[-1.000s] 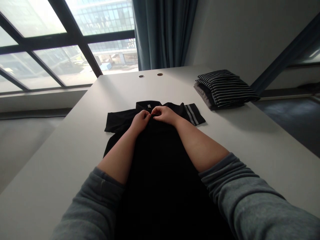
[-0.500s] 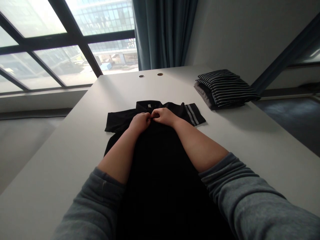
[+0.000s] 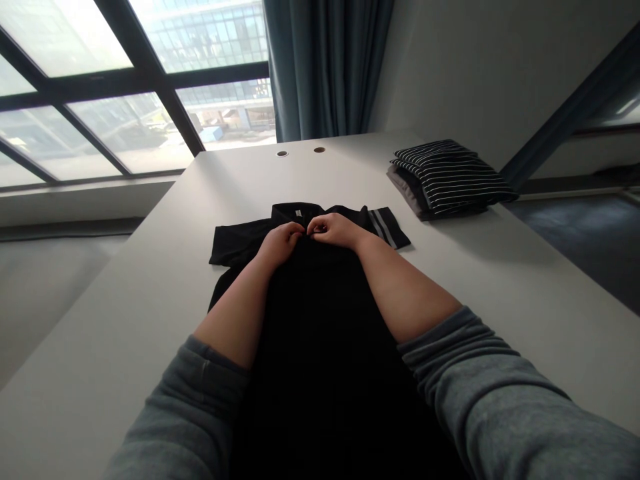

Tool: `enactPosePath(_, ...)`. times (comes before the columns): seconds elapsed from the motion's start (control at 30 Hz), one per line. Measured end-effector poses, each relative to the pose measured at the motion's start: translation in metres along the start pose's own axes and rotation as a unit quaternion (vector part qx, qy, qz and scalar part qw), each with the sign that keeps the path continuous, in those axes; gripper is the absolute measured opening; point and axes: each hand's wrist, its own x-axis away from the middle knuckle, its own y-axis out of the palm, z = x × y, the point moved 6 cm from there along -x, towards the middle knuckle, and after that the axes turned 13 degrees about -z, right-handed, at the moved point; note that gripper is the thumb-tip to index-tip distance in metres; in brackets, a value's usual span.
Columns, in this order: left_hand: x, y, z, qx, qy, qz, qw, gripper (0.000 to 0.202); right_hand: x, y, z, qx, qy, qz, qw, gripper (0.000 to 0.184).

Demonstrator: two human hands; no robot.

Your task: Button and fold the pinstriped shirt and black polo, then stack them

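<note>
A black short-sleeved collared shirt [image 3: 320, 300] lies spread on the white table [image 3: 150, 320], its collar at the far end and its body stretching toward me. Two pale stripes cross the sleeve on the right. My left hand [image 3: 281, 244] is closed on the shirt's front just below the collar, fingertips pinching the cloth. Close beside it, my right hand [image 3: 334, 230] has thumb and fingers curled together at the same front opening. Its fingertips touch the fabric; whatever small part they pinch is too dark to make out.
At the table's far right is a stack of folded clothes [image 3: 453, 177], with a black-and-white striped one on top. Two round cable holes [image 3: 319, 150] sit near the far edge. Beyond stand a blue curtain [image 3: 327, 67] and a large window [image 3: 115, 87].
My right hand has shifted slightly right, and a small gap now separates it from my left hand. The left hand stays nearly in place. The shirt has hardly moved.
</note>
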Motion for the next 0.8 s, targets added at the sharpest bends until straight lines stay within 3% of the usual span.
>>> enactPosePath(0.13,0.001,0.007,0.005,-0.058,0.014,-0.038,0.998,0.028,0.005,-0.004,0.002,-0.028,-0.016,-0.028,0.999,0.02)
enactPosePath(0.27,0.003,0.004,0.006,-0.106,-0.034,-0.026,0.994,0.026,0.005,-0.005,0.0,-0.023,-0.042,-0.032,0.998,0.019)
enactPosePath(0.6,-0.002,0.007,0.009,-0.106,-0.078,-0.011,0.991,0.021,0.005,-0.01,-0.001,0.126,0.045,-0.03,0.991,0.016)
enactPosePath(0.8,-0.006,0.011,0.006,-0.079,-0.032,-0.03,0.996,0.024,0.006,-0.012,-0.009,0.171,0.102,-0.082,0.977,0.018)
